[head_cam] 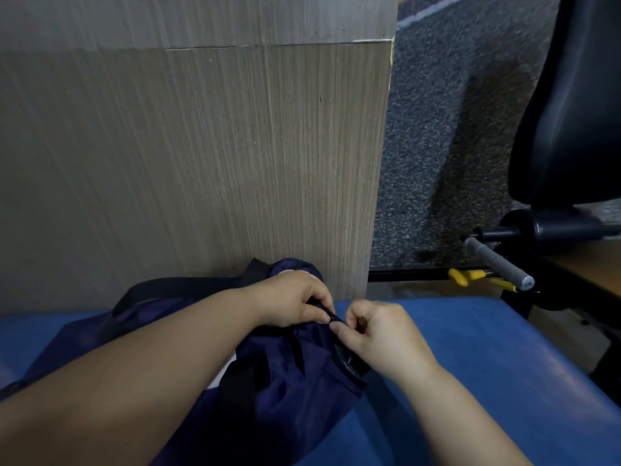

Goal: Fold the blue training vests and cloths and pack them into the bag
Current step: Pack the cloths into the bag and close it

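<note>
A dark navy bag with black straps lies on the blue padded surface, its far end against a wooden panel. My left hand grips the bag's dark edge near its top. My right hand pinches a small black part, seemingly a zipper pull or strap end, right beside the left fingertips. A white patch shows between my left forearm and the bag. No vests or cloths are visible; the bag's inside is hidden.
A wood-grain panel stands upright just behind the bag. To the right are grey carpet, a black chair, a grey-handled bar and a yellow-handled tool beyond the surface's edge.
</note>
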`<state>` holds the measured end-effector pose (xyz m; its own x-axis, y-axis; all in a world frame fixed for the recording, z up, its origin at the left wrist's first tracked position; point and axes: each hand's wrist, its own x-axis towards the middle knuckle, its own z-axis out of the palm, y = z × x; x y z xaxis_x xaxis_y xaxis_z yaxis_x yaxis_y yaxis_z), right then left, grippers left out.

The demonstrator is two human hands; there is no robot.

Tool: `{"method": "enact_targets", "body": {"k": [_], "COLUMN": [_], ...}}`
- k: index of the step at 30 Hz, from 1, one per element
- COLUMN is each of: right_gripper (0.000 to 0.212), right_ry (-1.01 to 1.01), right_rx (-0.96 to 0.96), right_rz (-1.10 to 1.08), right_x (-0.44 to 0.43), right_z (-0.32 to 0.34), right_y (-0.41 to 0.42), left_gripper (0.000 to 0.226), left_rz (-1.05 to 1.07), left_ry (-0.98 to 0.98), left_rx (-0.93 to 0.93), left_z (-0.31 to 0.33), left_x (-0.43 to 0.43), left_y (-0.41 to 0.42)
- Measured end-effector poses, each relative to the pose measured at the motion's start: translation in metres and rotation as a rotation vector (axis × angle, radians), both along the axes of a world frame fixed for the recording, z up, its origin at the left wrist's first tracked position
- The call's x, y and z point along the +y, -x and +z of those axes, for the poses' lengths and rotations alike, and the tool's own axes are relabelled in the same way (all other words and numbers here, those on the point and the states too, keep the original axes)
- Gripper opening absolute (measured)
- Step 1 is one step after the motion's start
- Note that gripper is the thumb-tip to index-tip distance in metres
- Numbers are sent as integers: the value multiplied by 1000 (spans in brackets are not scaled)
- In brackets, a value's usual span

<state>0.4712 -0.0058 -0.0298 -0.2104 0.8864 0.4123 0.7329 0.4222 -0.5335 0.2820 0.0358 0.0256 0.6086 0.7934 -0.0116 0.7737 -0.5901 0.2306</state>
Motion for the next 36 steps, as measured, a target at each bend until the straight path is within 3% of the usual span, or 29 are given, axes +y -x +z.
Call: {"method": "enact_targets", "body": {"k": [6, 14, 17, 23, 25, 28, 31, 36], "right_gripper": [28, 35, 38, 34, 36, 33, 30, 36], "right_ry": [369, 553, 663, 797, 794, 783, 777, 764], "right_rx": [262, 432, 427, 224, 255, 285, 294, 348], "right_rz": [118, 363, 404, 337, 343, 376, 376, 405], "right_x": [1, 4, 5, 5, 5, 4, 4, 2], "right_z": [0, -9, -13, -19, -20, -19, -19, -22], "right_y": [-2, -14, -20, -32, -31, -29, -28, -29], "left_gripper": [20, 17, 13, 9, 19, 46, 43, 27], "left_rz": [11, 32, 48, 92, 29, -48, -12, -98], "left_ry": [41, 123, 183, 245, 155, -60, -132, -232], "left_rx": [-54, -116, -108, -169, -100, 203, 360, 307], "left_z": [1, 3, 0, -1, 2, -1, -9, -18], "left_x": [-3, -4, -1, 0, -3, -16, -21, -23], "left_y": [1, 6, 10, 13, 1, -26, -36, -25]}}
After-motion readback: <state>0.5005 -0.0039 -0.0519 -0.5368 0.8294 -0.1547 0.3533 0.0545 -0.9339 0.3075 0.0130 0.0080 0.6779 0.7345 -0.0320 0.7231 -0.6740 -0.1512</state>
